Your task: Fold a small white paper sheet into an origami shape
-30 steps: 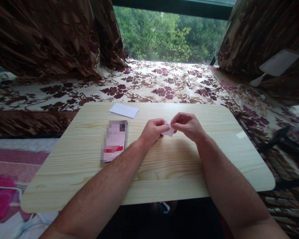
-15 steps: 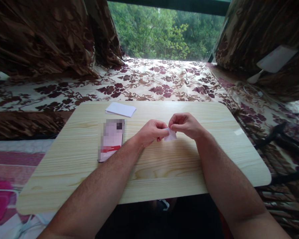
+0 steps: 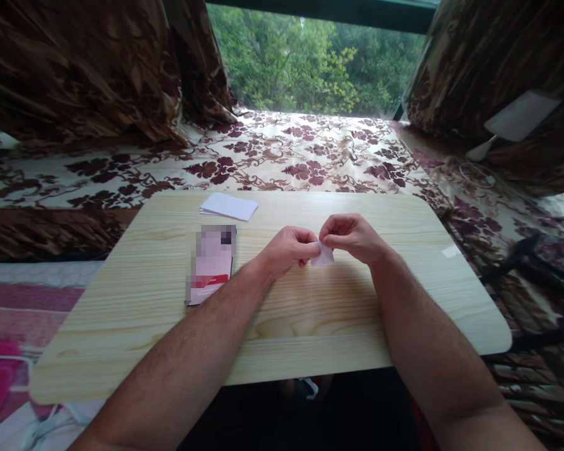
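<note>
A small piece of white paper, apparently folded, is held between my two hands above the middle of the wooden table. My left hand pinches its left side between thumb and fingers. At its upper edge, my right hand closes thumb and fingertips on the paper. The fingers hide part of the sheet, so its full shape does not show.
A stack of white paper lies at the table's back left. Nearer me is a phone, partly blurred out. A small white scrap rests near the right edge. Beyond stands a white lamp on the floral cloth.
Almost nothing differs. Both hands keep their pinch on the paper, and the whole view has shifted very slightly.
</note>
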The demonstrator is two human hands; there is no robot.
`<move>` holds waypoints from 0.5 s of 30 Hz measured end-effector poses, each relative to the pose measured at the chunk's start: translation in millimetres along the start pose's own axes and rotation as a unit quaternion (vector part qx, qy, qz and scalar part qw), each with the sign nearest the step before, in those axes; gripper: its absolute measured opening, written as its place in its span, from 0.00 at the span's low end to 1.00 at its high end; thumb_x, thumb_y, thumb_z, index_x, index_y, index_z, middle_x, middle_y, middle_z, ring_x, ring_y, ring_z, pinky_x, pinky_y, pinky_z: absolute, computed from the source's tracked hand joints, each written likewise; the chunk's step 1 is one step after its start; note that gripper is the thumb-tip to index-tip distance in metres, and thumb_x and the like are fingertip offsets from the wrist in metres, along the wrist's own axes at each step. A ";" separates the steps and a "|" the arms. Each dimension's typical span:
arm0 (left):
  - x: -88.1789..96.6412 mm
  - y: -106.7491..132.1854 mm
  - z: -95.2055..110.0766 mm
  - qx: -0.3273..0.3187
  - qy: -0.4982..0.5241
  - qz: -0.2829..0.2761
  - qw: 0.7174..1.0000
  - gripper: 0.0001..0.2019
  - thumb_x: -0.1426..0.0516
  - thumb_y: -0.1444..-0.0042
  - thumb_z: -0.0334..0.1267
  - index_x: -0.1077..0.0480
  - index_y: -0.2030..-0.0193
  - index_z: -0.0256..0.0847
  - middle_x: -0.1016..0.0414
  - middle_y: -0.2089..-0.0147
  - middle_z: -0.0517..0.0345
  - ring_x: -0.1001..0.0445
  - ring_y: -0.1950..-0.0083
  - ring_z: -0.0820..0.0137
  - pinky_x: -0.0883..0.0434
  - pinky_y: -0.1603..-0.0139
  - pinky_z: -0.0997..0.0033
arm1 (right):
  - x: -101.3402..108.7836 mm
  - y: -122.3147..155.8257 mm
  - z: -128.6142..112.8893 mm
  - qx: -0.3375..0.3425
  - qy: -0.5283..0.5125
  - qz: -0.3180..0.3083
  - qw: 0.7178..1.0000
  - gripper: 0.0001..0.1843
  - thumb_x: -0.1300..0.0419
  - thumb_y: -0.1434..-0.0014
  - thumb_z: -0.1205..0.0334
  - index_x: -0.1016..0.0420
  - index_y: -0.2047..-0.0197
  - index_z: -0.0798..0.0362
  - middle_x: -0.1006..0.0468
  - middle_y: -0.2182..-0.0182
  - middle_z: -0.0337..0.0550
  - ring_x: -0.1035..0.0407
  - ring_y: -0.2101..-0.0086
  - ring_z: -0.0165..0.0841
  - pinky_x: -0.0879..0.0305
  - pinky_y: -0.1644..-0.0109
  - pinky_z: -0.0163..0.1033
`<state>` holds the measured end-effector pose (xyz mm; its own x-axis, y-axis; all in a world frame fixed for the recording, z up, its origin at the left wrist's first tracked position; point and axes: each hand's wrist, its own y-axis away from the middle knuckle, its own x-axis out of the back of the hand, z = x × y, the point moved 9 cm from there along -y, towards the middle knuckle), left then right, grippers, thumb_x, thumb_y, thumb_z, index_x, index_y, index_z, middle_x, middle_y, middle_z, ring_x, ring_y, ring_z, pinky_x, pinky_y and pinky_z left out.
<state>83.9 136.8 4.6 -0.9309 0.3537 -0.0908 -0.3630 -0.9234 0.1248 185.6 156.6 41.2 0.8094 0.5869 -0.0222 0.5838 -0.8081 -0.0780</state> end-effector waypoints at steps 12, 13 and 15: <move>-0.9 -0.3 -3.4 0.011 -0.009 -0.004 1.000 0.02 0.40 0.58 0.32 0.27 0.75 0.35 0.31 0.80 0.62 0.37 0.79 0.79 0.43 0.79 0.78 | -2.7 0.3 2.5 -0.010 -0.009 -0.009 1.000 0.07 0.31 0.51 0.65 0.23 0.69 0.58 0.23 0.78 0.38 0.30 0.76 0.28 0.33 0.71 0.33; -1.1 -0.1 -3.0 0.011 -0.013 -0.003 1.000 0.02 0.40 0.58 0.32 0.27 0.76 0.35 0.32 0.80 0.63 0.38 0.79 0.79 0.43 0.79 0.78 | -3.0 0.2 3.1 -0.013 -0.010 -0.009 1.000 0.06 0.31 0.51 0.66 0.23 0.69 0.58 0.24 0.77 0.38 0.30 0.76 0.27 0.34 0.71 0.33; -1.6 0.3 -1.5 0.007 -0.021 -0.001 1.000 0.02 0.40 0.58 0.32 0.28 0.76 0.35 0.33 0.81 0.64 0.39 0.79 0.79 0.44 0.79 0.78 | -3.4 0.0 4.0 -0.016 -0.010 -0.008 1.000 0.06 0.31 0.51 0.66 0.23 0.69 0.58 0.24 0.78 0.38 0.32 0.75 0.27 0.35 0.71 0.33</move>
<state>85.4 135.7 3.3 -0.9311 0.3616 -0.0487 -0.3648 -0.9207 0.1388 182.6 154.8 37.3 0.7982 0.6010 -0.0413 0.5993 -0.7991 -0.0471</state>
